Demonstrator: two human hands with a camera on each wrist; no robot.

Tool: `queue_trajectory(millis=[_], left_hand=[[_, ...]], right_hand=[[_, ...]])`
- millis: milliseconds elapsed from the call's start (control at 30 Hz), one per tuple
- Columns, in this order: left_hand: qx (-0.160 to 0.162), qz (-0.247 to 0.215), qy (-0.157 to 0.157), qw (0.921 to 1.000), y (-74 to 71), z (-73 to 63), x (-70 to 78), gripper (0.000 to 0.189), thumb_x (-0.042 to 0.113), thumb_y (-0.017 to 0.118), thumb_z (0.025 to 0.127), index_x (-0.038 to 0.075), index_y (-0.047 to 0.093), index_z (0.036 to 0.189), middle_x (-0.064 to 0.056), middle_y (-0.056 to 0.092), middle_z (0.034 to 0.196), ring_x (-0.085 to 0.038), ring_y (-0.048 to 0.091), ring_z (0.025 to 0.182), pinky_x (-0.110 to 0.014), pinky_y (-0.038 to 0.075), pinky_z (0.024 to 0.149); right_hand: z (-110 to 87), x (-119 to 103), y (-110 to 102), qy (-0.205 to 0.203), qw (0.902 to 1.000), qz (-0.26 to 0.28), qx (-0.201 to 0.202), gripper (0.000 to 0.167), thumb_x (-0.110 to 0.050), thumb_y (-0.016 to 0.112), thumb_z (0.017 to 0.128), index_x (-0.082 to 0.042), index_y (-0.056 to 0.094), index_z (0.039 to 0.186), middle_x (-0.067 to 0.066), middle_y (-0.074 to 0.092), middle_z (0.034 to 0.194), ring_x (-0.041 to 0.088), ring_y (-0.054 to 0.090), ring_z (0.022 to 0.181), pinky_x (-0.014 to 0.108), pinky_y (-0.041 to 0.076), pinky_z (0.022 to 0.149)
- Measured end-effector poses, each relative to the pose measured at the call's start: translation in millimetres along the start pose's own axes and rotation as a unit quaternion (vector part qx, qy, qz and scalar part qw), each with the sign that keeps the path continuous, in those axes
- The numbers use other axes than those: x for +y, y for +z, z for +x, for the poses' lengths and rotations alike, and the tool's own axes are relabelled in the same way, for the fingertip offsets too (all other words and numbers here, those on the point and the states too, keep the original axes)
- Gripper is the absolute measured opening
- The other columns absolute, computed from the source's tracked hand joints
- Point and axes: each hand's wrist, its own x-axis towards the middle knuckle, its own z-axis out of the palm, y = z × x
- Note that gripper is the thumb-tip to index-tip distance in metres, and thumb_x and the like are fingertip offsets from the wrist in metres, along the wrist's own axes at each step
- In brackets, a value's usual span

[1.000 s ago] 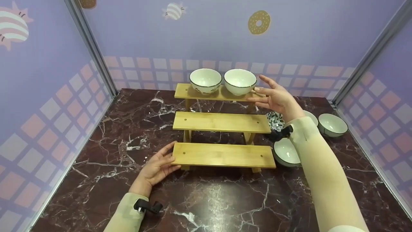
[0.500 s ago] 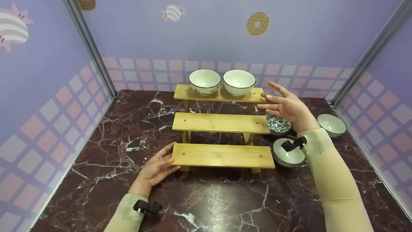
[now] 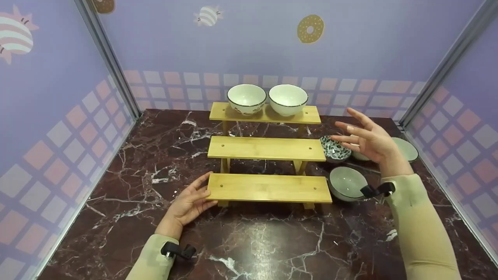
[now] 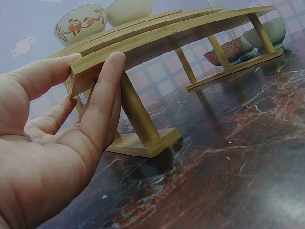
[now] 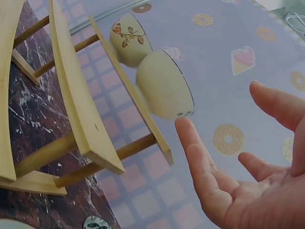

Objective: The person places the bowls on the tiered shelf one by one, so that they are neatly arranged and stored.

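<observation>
A three-tier wooden stand (image 3: 268,187) stands on the dark marbled table. Its lowest board is pinched at the left end by my left hand (image 3: 190,204), with fingers above and below the edge in the left wrist view. On the top board sit two white bowls side by side, a left bowl (image 3: 246,99) with a red flower pattern (image 4: 82,25) and a right bowl (image 3: 288,100). My right hand (image 3: 375,142) hangs in the air right of the stand, fingers spread and holding nothing. Below it is a bowl with a leafy pattern inside (image 3: 335,148).
Right of the stand, a pale bowl (image 3: 347,182) is beside the lowest board. Another pale bowl (image 3: 406,149) stands farther right, partly behind my right hand, which also covers most of one more bowl. Purple patterned walls (image 3: 249,46) enclose the back and sides.
My right hand has moved away from the right bowl on the top board, rightward and slightly down. The left hand has stayed on the lowest board.
</observation>
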Motion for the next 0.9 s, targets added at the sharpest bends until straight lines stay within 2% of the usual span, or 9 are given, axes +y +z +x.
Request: queue_trajectory(millis=[200, 300, 433, 633, 900], left_hand=[[0.003, 0.000, -0.003, 1.0000, 0.2, -0.3, 0.1, 0.076, -0.009, 0.044, 0.103, 0.010, 0.005, 0.166, -0.008, 0.056, 0.132, -0.019, 0.072, 0.103, -0.028, 0.064, 0.089], [0.001, -0.002, -0.002, 1.0000, 0.8, -0.8, 0.5, 0.075, -0.009, 0.042, 0.104, 0.010, 0.005, 0.166, -0.008, 0.056, 0.132, -0.018, 0.072, 0.103, -0.028, 0.064, 0.089], [0.001, 0.001, -0.001, 1.0000, 1.4, -0.8, 0.6, 0.074, -0.008, 0.043, 0.104, 0.011, 0.007, 0.166, -0.008, 0.056, 0.132, -0.019, 0.072, 0.104, -0.028, 0.064, 0.089], [0.013, 0.012, -0.003, 0.9998, 1.3, -1.1, 0.2, 0.074, -0.009, 0.043, 0.104, 0.012, 0.008, 0.166, -0.007, 0.057, 0.132, -0.018, 0.072, 0.104, -0.028, 0.064, 0.088], [0.014, 0.003, -0.004, 0.9999, 1.0, -1.5, 0.5, 0.075, -0.009, 0.043, 0.104, 0.012, 0.007, 0.166, -0.008, 0.057, 0.133, -0.019, 0.072, 0.103, -0.028, 0.064, 0.088]], right_hand=[[-25.2, 5, -14, -0.037, 0.9991, 0.014, -0.014, 0.059, -0.003, 0.044, 0.108, -0.024, 0.024, 0.160, 0.007, 0.064, 0.138, 0.029, 0.074, 0.111, 0.029, 0.065, 0.084], [-34.9, 9, -21, -0.054, 0.9979, 0.017, -0.033, 0.054, -0.002, 0.039, 0.109, -0.023, 0.028, 0.157, 0.007, 0.065, 0.138, 0.029, 0.074, 0.112, 0.031, 0.065, 0.086], [-48.3, 13, -30, -0.066, 0.9961, 0.024, -0.054, 0.054, 0.000, 0.034, 0.109, -0.024, 0.029, 0.158, 0.008, 0.064, 0.140, 0.029, 0.073, 0.113, 0.032, 0.064, 0.091], [-67.9, 24, -44, -0.082, 0.9930, 0.023, -0.082, 0.058, 0.003, 0.030, 0.109, -0.026, 0.031, 0.159, 0.009, 0.060, 0.145, 0.029, 0.070, 0.119, 0.031, 0.063, 0.093], [-91.0, 37, -61, -0.100, 0.9895, 0.032, -0.099, 0.063, 0.010, 0.026, 0.107, -0.022, 0.030, 0.161, 0.011, 0.059, 0.148, 0.031, 0.067, 0.125, 0.035, 0.062, 0.097]])
